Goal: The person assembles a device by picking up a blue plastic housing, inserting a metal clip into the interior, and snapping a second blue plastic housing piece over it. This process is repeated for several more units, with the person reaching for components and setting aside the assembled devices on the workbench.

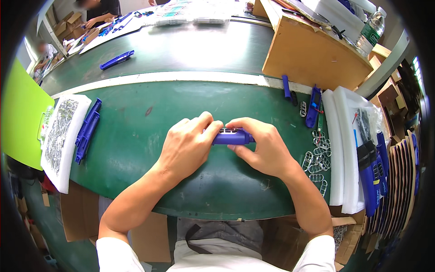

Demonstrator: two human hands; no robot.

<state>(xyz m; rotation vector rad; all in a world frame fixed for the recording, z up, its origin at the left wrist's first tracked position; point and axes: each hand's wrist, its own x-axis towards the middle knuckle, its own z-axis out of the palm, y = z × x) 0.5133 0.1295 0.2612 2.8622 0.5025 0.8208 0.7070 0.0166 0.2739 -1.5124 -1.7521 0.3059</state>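
Both of my hands grip one blue plastic housing (pixel 232 138) above the middle of the green table. My left hand (pixel 188 138) is closed around its left end, with the fingers over the top. At the right end, my right hand (pixel 263 145) pinches it between thumb and index finger. A shiny slotted metal piece (pixel 230 130) shows along the housing's upper edge, between my hands. The housing's left end is hidden behind my fingers.
Several chrome slotted frames (pixel 317 156) lie at the right, beside white foam sheets (pixel 337 149). Another blue housing (pixel 313 106) is behind them. At the left, blue shells (pixel 87 131) rest beside a foam tray (pixel 63 140) of metal parts. A conveyor belt (pixel 181 50) carries a blue piece (pixel 117 60).
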